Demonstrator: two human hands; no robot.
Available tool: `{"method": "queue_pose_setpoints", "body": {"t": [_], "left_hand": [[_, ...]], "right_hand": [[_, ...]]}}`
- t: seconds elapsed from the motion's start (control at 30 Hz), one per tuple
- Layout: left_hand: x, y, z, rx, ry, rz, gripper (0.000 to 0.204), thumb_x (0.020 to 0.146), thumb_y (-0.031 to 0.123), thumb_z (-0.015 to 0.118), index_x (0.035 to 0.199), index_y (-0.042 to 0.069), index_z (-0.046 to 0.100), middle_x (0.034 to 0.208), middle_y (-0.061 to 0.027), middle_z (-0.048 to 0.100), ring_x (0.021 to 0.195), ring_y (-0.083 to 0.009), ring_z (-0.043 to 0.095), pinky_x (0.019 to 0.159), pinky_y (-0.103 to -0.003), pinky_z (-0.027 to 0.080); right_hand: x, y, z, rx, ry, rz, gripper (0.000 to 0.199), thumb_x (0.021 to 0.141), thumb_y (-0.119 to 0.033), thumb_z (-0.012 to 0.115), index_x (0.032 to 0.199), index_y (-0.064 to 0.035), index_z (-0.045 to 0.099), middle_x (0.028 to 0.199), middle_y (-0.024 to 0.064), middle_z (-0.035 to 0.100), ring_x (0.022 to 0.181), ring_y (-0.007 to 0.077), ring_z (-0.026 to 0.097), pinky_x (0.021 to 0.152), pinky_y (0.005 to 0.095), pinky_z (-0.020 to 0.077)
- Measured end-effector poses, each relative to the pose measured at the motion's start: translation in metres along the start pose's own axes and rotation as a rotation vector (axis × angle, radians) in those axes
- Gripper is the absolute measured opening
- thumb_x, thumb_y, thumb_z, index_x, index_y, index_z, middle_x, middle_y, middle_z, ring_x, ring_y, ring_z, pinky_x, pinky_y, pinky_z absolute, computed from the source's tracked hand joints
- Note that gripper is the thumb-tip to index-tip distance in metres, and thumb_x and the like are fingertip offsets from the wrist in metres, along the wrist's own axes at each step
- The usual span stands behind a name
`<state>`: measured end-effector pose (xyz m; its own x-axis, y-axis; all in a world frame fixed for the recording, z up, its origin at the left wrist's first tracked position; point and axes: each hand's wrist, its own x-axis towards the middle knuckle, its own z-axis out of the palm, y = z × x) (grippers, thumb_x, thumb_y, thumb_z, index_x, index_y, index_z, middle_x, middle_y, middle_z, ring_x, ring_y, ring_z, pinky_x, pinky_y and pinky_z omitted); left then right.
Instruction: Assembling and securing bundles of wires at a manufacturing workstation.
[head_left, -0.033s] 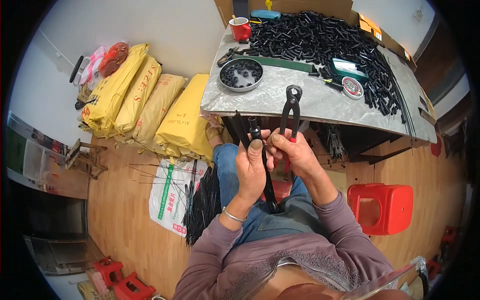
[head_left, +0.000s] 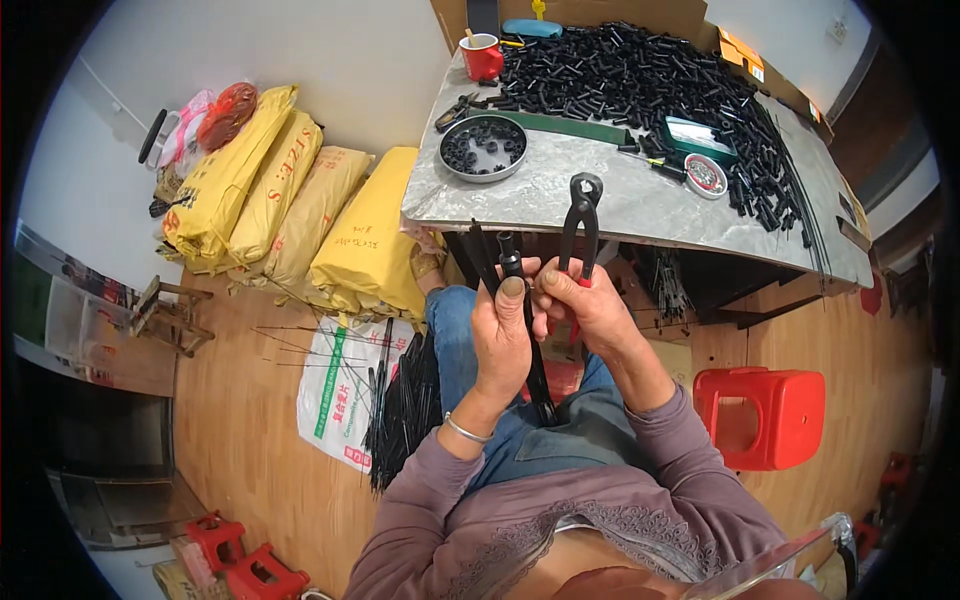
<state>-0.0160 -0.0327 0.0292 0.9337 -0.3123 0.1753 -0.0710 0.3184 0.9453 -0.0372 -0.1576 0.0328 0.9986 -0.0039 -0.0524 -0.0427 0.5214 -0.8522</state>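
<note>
My left hand (head_left: pixel 503 335) is closed around a bundle of thin black rods (head_left: pixel 483 255), its thumb pressed on a black tubular fitting (head_left: pixel 509 255) that points up. The lower ends of the rods run down past the hand to my lap. In my right hand (head_left: pixel 590 305) is a pair of black end-cutting pincers (head_left: pixel 581 215), jaws upward, with red handles partly hidden in the palm. My right thumb and fingertips also meet close beside the fitting; whether they pinch a small part there is hidden. Both hands are near each other, just before the table's front edge.
The marbled table (head_left: pixel 560 190) carries a large heap of black tubular parts (head_left: pixel 630 75), a round metal tray (head_left: pixel 480 175), a red mug (head_left: pixel 483 62) and a small round tub (head_left: pixel 706 175). Yellow sacks (head_left: pixel 365 250) stand left, black rods (head_left: pixel 405 410) lie below, and a red stool (head_left: pixel 790 420) stands right.
</note>
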Motion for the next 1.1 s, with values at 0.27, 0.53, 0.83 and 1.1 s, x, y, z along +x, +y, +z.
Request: {"method": "queue_pose_setpoints", "body": {"t": [0.27, 0.53, 0.83, 1.1], "left_hand": [[0.0027, -0.0019, -0.0008, -0.027, -0.014, -0.007, 0.044, 0.099, 0.041, 0.044, 0.109, -0.001, 0.055, 0.075, -0.0017, 0.056, 0.053, -0.004, 0.045, 0.047, -0.018, 0.037], [0.0038, -0.0036, 0.0004, -0.055, -0.024, -0.012, 0.045, 0.098, 0.042, 0.044, 0.109, -0.001, 0.054, 0.081, -0.0034, 0.06, 0.054, -0.0037, 0.044, 0.047, -0.018, 0.037], [0.0051, -0.0065, 0.0021, -0.029, -0.036, 0.004, 0.046, 0.098, 0.042, 0.043, 0.109, -0.001, 0.054, 0.079, -0.0034, 0.06, 0.053, -0.0035, 0.043, 0.046, -0.018, 0.036], [0.004, -0.007, 0.0043, -0.032, -0.041, 0.007, 0.046, 0.098, 0.041, 0.044, 0.108, -0.002, 0.055, 0.075, -0.0014, 0.056, 0.053, -0.0034, 0.043, 0.046, -0.018, 0.035]], "right_hand": [[-0.0016, 0.0028, 0.0006, -0.133, 0.035, -0.029, 0.028, 0.093, -0.023, 0.059, 0.105, 0.0017, 0.06, 0.068, 0.0008, 0.054, 0.053, 0.0109, 0.057, 0.047, 0.0214, 0.0364], [-0.0024, 0.0037, 0.0018, -0.109, 0.052, -0.042, 0.029, 0.093, -0.023, 0.058, 0.108, 0.0015, 0.059, 0.068, 0.0017, 0.054, 0.052, 0.0115, 0.057, 0.046, 0.0217, 0.0394], [-0.0041, 0.0042, 0.0014, -0.095, 0.088, -0.06, 0.028, 0.094, -0.022, 0.057, 0.108, 0.0016, 0.059, 0.07, 0.0019, 0.054, 0.051, 0.0117, 0.057, 0.045, 0.0214, 0.0408], [-0.0078, 0.002, 0.0039, -0.068, 0.107, -0.059, 0.028, 0.094, -0.022, 0.057, 0.108, 0.0013, 0.059, 0.07, 0.0019, 0.054, 0.051, 0.0113, 0.056, 0.045, 0.0217, 0.0404]]}}
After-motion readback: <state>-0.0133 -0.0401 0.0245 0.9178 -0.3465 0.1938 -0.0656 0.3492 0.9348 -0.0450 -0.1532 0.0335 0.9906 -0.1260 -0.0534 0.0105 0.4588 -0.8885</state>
